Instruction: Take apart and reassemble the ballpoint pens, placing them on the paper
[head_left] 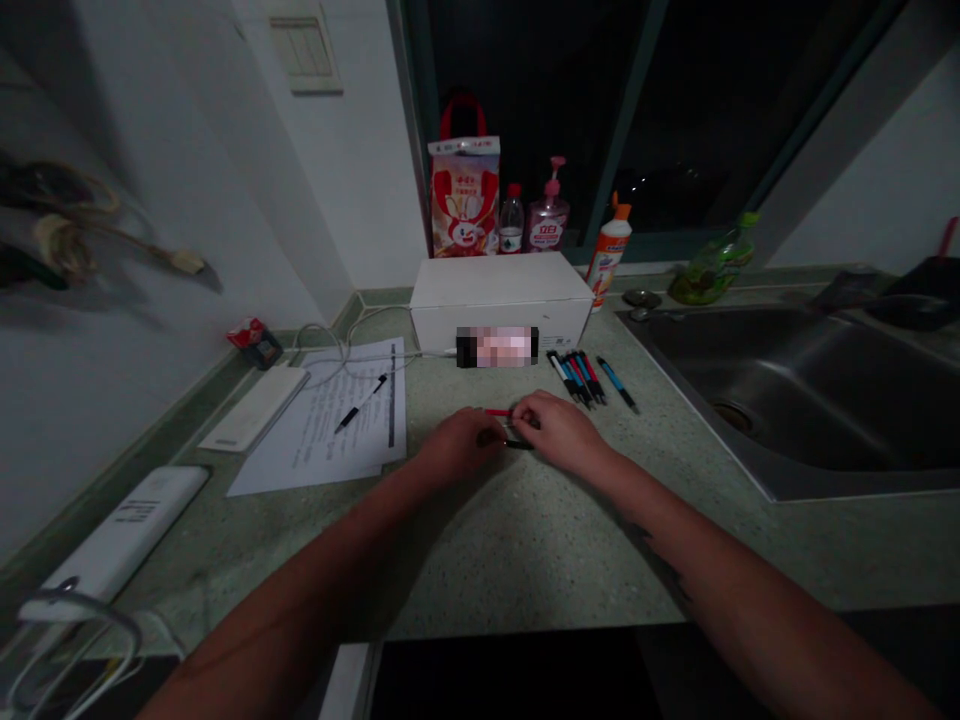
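Observation:
Both hands meet over the middle of the green counter. My left hand point(466, 442) has its fingers closed around the near side of some small pen parts. Closed in a pinch, my right hand point(546, 420) is just to the right, on a small part too hidden to name. A red pen piece point(496, 412) shows between the hands on the far side, and a black pen piece point(517, 444) on the near side. Several pens point(576, 378) lie together beyond my right hand, with a blue pen point(618, 384) apart on their right.
A white box point(501, 290) stands behind a phone point(496, 347). Papers point(322, 430) with a black-and-white pen point(361, 403) and a white power bank point(255, 408) lie left. At right is a steel sink point(810, 390); bottles point(609, 245) line the back.

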